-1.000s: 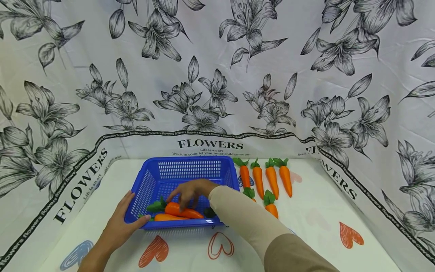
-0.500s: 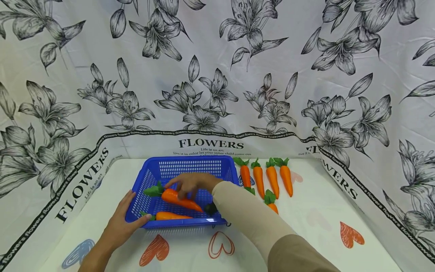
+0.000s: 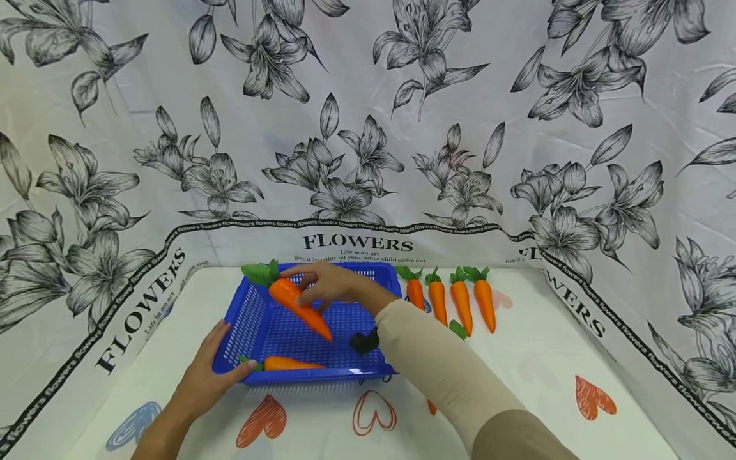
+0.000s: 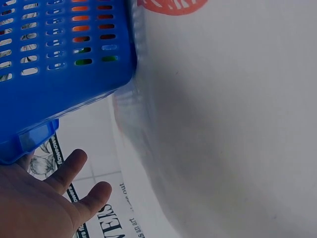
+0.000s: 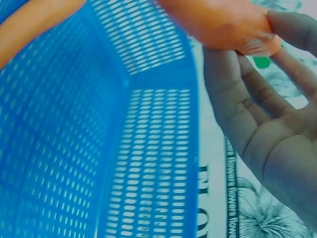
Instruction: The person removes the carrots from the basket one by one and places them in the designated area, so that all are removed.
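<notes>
My right hand (image 3: 333,284) pinches a plump orange carrot (image 3: 299,306) with green leaves, raised over the blue plastic basket (image 3: 305,375). Its leafy end points up to the left and its tip slants down to the right. In the right wrist view, fingertips and thumb close on the carrot (image 5: 223,25) near its thick end. At the basket's near left corner, my left hand (image 3: 201,383) holds the rim, thumb on top; two fingers (image 4: 69,171) stretch out beneath it in the left wrist view. A second carrot (image 3: 287,363) lies inside along the front wall.
A small dark lumpy thing (image 3: 365,342) sits at the basket's right, partly behind my right sleeve (image 3: 437,370). Several carrots (image 3: 460,303) lie in a row right of the basket, leaves toward the flower-print cloth (image 3: 356,191). More leaves (image 3: 458,329) and an orange tip (image 3: 431,407) show beside the sleeve.
My right hand has lifted the carrot from beside the other one, up and away toward the back of the basket, tilting it steeper. My left hand stays at the corner.
</notes>
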Tool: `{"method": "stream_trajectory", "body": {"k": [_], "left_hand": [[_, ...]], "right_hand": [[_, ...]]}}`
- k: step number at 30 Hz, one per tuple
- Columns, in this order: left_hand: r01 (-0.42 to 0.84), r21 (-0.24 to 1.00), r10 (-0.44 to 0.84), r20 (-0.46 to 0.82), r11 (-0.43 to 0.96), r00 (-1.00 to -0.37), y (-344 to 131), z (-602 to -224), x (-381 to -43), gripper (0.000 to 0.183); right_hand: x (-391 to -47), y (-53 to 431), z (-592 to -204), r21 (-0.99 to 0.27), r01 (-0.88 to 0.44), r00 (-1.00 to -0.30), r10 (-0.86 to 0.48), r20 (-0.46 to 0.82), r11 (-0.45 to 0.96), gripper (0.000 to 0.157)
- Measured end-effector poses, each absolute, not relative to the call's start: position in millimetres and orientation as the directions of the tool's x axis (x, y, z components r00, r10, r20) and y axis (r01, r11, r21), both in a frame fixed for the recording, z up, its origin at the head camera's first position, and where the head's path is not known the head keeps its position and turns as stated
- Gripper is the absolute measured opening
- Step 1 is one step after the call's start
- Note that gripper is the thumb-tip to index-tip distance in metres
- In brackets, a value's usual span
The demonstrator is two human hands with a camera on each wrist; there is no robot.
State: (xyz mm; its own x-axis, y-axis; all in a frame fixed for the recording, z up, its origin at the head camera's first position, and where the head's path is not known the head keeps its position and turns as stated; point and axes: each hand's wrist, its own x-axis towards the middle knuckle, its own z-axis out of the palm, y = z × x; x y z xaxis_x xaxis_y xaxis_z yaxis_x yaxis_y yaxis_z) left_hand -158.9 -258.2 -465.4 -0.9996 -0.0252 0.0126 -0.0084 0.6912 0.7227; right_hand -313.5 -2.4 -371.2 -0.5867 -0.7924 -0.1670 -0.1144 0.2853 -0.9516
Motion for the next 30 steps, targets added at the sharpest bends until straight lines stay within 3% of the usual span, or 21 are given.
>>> {"method": "stream_trajectory", "body": {"k": [11,22,30], "left_hand": [[-0.01,0.72,-0.032,0.017,0.694,-0.999,-256,-462,-160,0.102],[-0.004,0.734,-0.026,0.019,0.679,-0.999,-259,-468,-160,0.103],[-0.007,0.734,-0.029,0.017,0.68,-0.999,-258,-466,-160,0.103]], "right_hand": [[-290,28,-351,-0.999,-0.045,-0.685,-0.728,0.041,-0.014,0.063],[-267,49,-349,-0.991,-0.062,-0.744,-0.656,0.125,-0.119,0.061],[-246,62,-337,-0.975,-0.153,-0.756,-0.617,0.22,-0.161,0.061]]}}
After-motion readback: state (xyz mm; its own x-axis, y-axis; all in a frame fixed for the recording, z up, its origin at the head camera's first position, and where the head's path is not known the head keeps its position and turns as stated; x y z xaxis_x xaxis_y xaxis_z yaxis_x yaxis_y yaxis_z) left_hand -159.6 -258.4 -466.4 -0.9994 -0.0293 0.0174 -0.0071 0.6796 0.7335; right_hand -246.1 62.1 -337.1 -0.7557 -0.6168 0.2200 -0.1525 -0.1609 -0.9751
